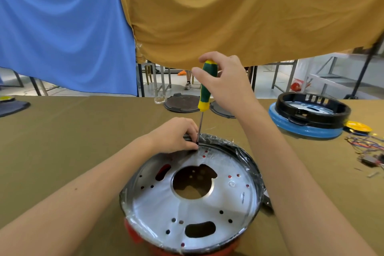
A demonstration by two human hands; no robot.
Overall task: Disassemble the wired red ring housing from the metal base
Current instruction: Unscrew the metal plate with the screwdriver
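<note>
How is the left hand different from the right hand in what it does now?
1. The right hand grips the green and yellow handle of the screwdriver, held high; the left hand is low, at the far rim of the metal base.
2. The left hand's fingers pinch near the screwdriver's tip; the right hand wraps the handle's top.
Both work on the same upright screwdriver.

Blue cloth (62, 27), mustard cloth (249, 10), black ring (313, 110), loose wires (365, 147).
</note>
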